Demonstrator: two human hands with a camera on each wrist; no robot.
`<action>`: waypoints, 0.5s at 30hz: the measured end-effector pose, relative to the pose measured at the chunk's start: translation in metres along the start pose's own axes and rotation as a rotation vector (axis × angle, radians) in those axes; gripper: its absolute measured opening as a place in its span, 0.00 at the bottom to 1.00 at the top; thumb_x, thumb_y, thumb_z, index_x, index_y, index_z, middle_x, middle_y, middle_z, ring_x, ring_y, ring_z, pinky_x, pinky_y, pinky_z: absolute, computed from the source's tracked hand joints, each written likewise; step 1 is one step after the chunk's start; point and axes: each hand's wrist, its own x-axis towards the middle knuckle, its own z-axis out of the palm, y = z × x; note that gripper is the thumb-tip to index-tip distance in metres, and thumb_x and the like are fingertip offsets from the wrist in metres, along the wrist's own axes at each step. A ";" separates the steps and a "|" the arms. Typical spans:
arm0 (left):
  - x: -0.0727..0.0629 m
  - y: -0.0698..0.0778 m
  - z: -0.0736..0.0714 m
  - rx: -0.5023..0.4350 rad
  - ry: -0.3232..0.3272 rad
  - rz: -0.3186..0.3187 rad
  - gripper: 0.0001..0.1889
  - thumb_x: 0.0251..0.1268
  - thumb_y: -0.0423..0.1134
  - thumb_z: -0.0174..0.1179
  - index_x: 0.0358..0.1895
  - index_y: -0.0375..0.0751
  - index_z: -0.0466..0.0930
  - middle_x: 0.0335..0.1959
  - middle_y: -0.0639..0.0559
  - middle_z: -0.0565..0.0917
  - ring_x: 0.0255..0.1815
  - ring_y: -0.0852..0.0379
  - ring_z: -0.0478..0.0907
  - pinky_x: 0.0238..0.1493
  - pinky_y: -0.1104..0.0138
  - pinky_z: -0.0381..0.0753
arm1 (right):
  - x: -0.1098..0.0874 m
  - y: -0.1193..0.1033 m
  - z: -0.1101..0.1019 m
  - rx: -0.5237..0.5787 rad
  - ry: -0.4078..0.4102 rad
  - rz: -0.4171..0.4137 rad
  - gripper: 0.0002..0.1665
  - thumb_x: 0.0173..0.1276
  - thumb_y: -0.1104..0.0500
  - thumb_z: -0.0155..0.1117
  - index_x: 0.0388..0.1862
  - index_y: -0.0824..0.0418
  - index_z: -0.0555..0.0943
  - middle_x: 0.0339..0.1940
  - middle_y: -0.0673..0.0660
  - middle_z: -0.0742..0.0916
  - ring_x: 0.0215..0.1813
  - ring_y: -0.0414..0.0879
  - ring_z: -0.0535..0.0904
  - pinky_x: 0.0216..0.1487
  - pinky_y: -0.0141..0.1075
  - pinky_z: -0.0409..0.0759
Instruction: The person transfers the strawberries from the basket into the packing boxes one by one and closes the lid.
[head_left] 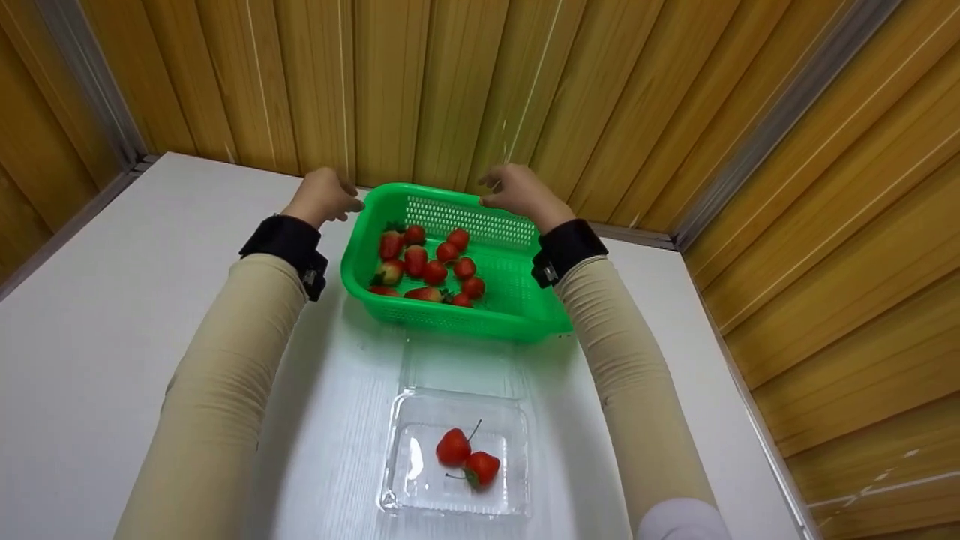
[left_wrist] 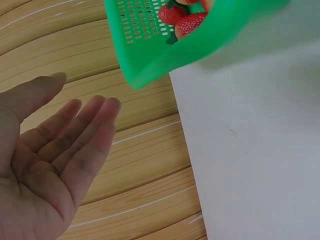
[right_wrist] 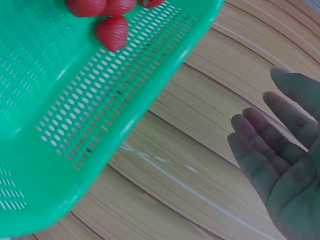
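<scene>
Arms (head_left: 217, 360) stretched forward; my left grip (head_left: 321, 197) and right grip (head_left: 523, 195) loose-fingered, empty, near far rim of green perforated plastic basket (head_left: 465, 318), red strawberries (head_left: 415, 260) inside, on white table (head_left: 112, 315).

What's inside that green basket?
The perforated green basket holds red strawberries, gathered mostly toward the left in the head view. Its front rim partly hides the nearest ones, and whatever lies beneath them is covered.

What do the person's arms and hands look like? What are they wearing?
Long, wrinkled beige fabric sleeves and wide black wristbands, each with a chunky black piece attached. The left hand and right hand are bare, with no gloves.
</scene>
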 end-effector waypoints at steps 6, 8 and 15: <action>0.006 -0.015 0.014 0.077 0.010 -0.002 0.25 0.72 0.34 0.58 0.67 0.22 0.73 0.65 0.24 0.78 0.63 0.32 0.79 0.67 0.47 0.81 | 0.010 0.011 0.023 -0.001 -0.001 0.000 0.26 0.71 0.64 0.64 0.66 0.72 0.77 0.66 0.71 0.82 0.68 0.65 0.77 0.72 0.51 0.76; 0.008 -0.020 0.019 0.106 0.011 -0.001 0.25 0.72 0.34 0.58 0.66 0.20 0.72 0.66 0.24 0.76 0.66 0.31 0.77 0.69 0.46 0.79 | 0.015 0.014 0.030 -0.016 -0.007 0.006 0.25 0.71 0.66 0.63 0.66 0.73 0.77 0.67 0.70 0.82 0.68 0.65 0.77 0.72 0.51 0.76; 0.009 -0.026 0.032 0.145 0.006 -0.005 0.22 0.72 0.32 0.59 0.62 0.18 0.76 0.61 0.24 0.80 0.58 0.34 0.83 0.61 0.51 0.85 | 0.024 0.027 0.056 -0.077 -0.023 -0.002 0.23 0.70 0.70 0.61 0.64 0.73 0.78 0.66 0.70 0.83 0.68 0.63 0.78 0.71 0.50 0.77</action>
